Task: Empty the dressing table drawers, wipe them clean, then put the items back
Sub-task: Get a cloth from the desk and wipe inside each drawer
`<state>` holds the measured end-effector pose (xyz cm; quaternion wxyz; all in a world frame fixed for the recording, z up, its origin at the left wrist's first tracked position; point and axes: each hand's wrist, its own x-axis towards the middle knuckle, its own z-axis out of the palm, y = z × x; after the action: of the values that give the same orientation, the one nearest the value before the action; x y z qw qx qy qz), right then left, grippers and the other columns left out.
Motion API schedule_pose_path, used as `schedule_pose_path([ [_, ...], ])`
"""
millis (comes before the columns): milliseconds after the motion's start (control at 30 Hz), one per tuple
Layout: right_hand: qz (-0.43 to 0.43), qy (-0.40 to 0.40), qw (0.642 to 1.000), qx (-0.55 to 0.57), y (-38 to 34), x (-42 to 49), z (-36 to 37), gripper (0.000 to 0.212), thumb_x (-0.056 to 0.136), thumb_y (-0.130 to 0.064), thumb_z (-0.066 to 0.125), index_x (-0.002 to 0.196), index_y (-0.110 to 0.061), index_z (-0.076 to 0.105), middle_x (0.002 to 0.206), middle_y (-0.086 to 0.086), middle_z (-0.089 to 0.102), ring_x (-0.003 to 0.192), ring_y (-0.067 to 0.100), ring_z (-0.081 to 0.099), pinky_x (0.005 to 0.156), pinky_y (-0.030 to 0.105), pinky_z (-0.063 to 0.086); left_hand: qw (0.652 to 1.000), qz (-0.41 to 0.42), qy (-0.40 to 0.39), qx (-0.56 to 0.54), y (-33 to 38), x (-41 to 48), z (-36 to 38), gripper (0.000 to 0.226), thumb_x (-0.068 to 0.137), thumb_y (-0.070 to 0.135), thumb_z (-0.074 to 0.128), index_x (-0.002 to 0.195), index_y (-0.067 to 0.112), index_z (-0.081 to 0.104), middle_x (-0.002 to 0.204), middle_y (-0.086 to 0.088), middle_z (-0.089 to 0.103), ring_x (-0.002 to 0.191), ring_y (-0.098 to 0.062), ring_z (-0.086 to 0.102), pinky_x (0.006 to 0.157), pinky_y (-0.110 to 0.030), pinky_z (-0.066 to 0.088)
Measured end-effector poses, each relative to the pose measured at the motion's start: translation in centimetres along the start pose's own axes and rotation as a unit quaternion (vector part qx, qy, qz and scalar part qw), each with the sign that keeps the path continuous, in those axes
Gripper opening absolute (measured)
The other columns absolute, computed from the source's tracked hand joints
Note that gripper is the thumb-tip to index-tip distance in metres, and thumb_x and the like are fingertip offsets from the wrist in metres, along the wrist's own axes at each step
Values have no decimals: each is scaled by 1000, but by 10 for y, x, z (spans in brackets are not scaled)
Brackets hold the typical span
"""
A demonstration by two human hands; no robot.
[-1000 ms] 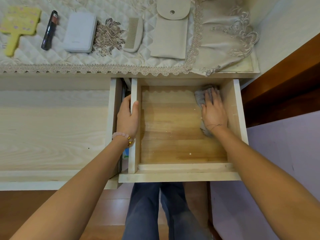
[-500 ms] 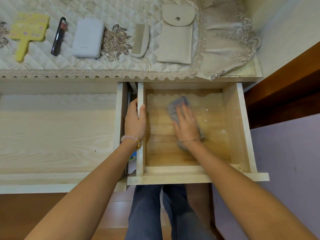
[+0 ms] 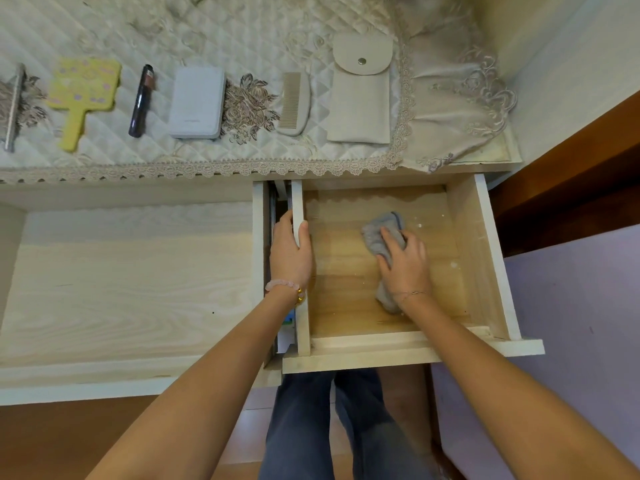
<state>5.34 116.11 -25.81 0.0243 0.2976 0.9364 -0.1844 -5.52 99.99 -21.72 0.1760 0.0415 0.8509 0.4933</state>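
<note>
**Pressing a grey cloth (image 3: 379,233) onto the small drawer's (image 3: 467,258) floor**

Nearest, the small drawer stands pulled out at the right, above the person's jeans (image 3: 311,427). The left hand (image 3: 291,252) grips its left wall, thumb inside, fingers outside. The right hand (image 3: 405,268) bends its fingers over the bunched cloth mid-drawer, holding it down on the wood. The wide drawer (image 3: 138,289) lies open to the left. Farther off, on the bench's quilted cover (image 3: 242,39), lie a yellow mirror (image 3: 83,88), dark tube (image 3: 141,100), white case (image 3: 197,102), comb (image 3: 294,103) and pouch (image 3: 358,98).

2 drawers (image 3: 138,289) (image 3: 465,251), 1 cloth (image 3: 375,235), 1 comb (image 3: 294,103), 1 pouch (image 3: 358,105).
</note>
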Motion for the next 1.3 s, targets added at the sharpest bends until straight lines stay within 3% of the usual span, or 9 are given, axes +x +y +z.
schedule_pose_path([
  [200,82,0,987,140,-10,3,-43,52,84,-21,61,134,-20,48,114,19,51,103,34,51,89,36,42,997,36,-37,53,14,-5,-20,46,99,23,39,143,14,30,146,-4,36,133,-17,35,106,-25,27],
  [300,91,37,972,215,-18,-8,-71,51,84,-20,64,133,-21,49,117,13,51,104,26,54,91,30,43,986,106,-52,114,28,-17,-43,45,97,20,42,141,14,33,143,-4,41,129,-18,41,105,-32,36],
  [433,80,61,947,305,-36,-23,-104,53,83,-16,66,133,-22,49,118,7,51,108,19,53,96,28,42,918,262,-49,295,48,-35,-76,44,92,17,53,135,8,44,133,-11,51,121,-26,49,98,-37,42],
  [600,31,73,933,350,-61,-35,-138,54,82,-15,68,132,-23,50,118,0,51,111,14,52,100,32,43,869,301,-11,392,72,-56,-112,44,88,27,60,126,6,55,126,-11,58,117,-30,54,97,-43,44],
  [700,-9,71,930,360,-73,-38,-151,53,81,-17,69,131,-24,51,116,-8,49,109,8,51,99,30,43,853,318,30,413,84,-68,-131,43,90,36,52,122,7,58,121,-10,62,112,-29,57,95,-43,44],
  [833,-64,74,923,372,-86,-39,-165,52,80,-16,70,128,-27,53,115,-12,51,106,0,49,97,26,43,845,304,76,433,97,-82,-153,50,89,41,39,121,8,59,117,-8,64,109,-27,59,93,-41,44],
  [967,-106,51,908,402,-102,-37,-173,52,80,-16,70,126,-32,51,117,-13,51,110,5,51,99,31,44,844,269,120,448,105,-102,-167,51,89,42,38,121,9,59,118,-7,64,108,-26,59,94,-40,44],
  [1133,-175,-12,897,405,-117,-39,-179,51,82,-21,68,128,-31,49,125,-9,50,117,15,51,99,44,46,847,206,182,454,108,-143,-171,49,89,41,39,121,9,59,118,-8,64,110,-26,59,93,-42,46],
  [1300,-254,-87,878,397,-128,-58,-179,49,83,-21,68,127,-33,50,126,-13,49,117,11,49,101,42,44,854,116,244,444,101,-202,-163,49,90,41,39,122,9,58,118,-7,63,110,-26,59,92,-41,46],
])
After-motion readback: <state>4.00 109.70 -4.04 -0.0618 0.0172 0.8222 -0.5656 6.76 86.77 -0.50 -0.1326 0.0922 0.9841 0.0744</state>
